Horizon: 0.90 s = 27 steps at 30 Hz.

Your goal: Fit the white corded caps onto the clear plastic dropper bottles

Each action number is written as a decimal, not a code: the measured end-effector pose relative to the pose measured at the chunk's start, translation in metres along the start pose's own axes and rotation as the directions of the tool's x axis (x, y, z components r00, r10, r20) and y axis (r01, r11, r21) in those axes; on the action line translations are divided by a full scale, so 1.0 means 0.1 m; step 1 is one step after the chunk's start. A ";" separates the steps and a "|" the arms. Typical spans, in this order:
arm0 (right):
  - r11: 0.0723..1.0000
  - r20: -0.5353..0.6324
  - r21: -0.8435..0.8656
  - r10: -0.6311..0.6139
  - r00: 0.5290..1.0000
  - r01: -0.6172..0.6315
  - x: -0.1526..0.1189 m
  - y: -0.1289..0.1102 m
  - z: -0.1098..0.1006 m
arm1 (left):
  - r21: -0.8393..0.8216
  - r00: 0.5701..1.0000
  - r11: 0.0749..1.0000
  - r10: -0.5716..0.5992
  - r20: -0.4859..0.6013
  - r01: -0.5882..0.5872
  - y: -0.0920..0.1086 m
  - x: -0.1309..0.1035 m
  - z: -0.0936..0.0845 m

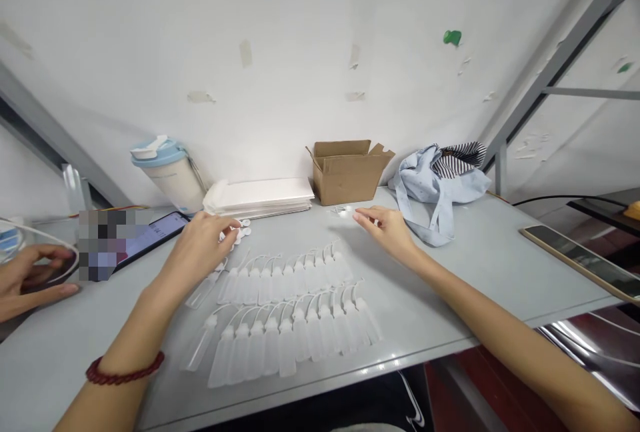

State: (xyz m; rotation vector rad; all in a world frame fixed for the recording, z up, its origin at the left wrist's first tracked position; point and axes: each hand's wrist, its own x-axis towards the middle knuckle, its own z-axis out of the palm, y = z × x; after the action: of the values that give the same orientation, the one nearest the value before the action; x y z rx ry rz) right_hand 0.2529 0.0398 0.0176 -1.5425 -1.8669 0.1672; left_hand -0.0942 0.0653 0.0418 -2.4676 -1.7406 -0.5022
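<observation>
My left hand (203, 245) is at the small white caps (244, 231), its fingers curled and thumb and index finger close together. Whatever they may pinch is too small to name. Over on the right, my right hand (384, 229) has its thumb and index fingertips drawn together beside a few small white pieces (345, 212) with thin stems. Whether those fingertips touch a piece is unclear. Between my forearms lie two rows of translucent flat plastic tubes, a far row (290, 282) and a near row (285, 345), each tube with a thin white cord at its top.
Along the wall stand a tumbler with a blue lid (167, 169), a stack of white sheets (265, 195), an open cardboard box (350, 175) and a light-blue cloth bag (435, 182). Phones lie left (155, 235) and right (580, 259). Another person's hand (35, 279) holds a white cord.
</observation>
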 end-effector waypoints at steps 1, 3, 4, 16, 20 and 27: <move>0.999 0.011 -0.034 -0.008 1.000 0.008 0.02 0.04 0.02 | 0.015 1.000 1.000 -0.015 -0.001 0.015 -0.05 0.02 0.03; 0.994 0.047 -0.107 -0.027 0.999 0.032 0.04 0.10 0.06 | 0.027 1.000 1.000 -0.017 0.003 0.017 -0.10 0.04 0.09; 0.989 0.071 -0.141 -0.035 0.997 0.045 0.05 0.12 0.07 | 0.032 1.000 0.999 -0.010 0.010 0.009 -0.11 0.05 0.12; 0.940 0.196 -0.335 0.009 0.981 0.058 0.06 0.16 0.11 | 0.174 0.998 0.985 -0.002 0.055 -0.008 -0.07 0.07 0.38; 0.945 0.169 -0.327 0.029 0.985 0.028 0.08 0.17 0.12 | 0.204 0.999 0.979 -0.011 0.045 0.002 -0.07 0.09 0.41; 0.972 0.187 -0.230 0.003 0.982 0.041 0.04 0.05 0.07 | 0.209 1.000 0.978 -0.005 0.024 0.000 -0.08 0.10 0.43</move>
State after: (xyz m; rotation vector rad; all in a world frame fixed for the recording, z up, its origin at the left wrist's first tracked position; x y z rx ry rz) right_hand 0.2530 0.0471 0.0114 -1.7156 -2.1093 0.0878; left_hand -0.0889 0.0877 0.0031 -2.3347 -1.7086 -0.2741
